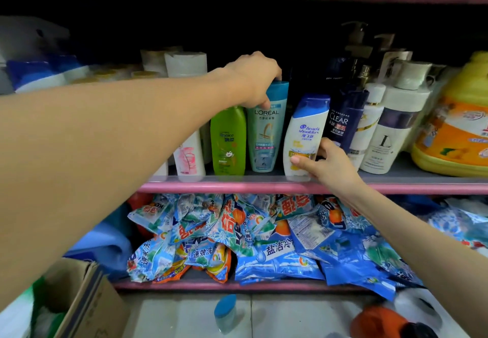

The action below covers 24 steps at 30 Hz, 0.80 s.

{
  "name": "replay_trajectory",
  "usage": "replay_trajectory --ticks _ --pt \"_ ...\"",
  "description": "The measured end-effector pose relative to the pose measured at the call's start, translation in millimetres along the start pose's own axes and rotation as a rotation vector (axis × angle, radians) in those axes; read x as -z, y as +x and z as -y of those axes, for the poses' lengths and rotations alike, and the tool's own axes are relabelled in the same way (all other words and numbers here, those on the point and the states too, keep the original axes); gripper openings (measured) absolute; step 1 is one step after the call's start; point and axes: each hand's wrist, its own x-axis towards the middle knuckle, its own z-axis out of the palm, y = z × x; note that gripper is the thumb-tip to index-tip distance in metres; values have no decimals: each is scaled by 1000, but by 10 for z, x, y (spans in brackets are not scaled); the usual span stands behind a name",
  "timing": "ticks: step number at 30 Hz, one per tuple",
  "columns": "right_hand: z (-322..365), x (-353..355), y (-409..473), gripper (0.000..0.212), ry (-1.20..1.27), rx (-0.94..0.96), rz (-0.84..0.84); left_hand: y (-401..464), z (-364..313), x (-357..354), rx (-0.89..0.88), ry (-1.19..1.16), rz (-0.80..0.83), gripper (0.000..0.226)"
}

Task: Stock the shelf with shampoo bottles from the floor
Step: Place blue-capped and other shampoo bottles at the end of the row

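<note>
Head view: left hand [254, 79] grips the upright teal bottle's [266, 132] cap, while right hand [326, 163] pinches the tilted white bottle [303, 132] just beside it.

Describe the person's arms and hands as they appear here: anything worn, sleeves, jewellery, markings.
Both forearms are bare as far as the view reaches, with no sleeve in sight. The left hand and the right hand wear no gloves. No watch, bracelet or ring shows on either wrist or on the visible fingers. The nails that show look short and unpainted. No tattoos or other markings can be seen.
</note>
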Motion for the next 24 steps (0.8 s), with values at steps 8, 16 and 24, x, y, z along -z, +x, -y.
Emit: replay_trajectory --ticks 8,16,24 --pt "-29 12 22 34 84 6 34 190 38 -118 63 -3 -23 69" --pt "-79 -16 26 29 106 -2 11 91 -26 -105 -26 -54 -94 67" --pt "-38 24 5 30 112 -6 32 -197 -349 -150 -164 -313 -131 48"
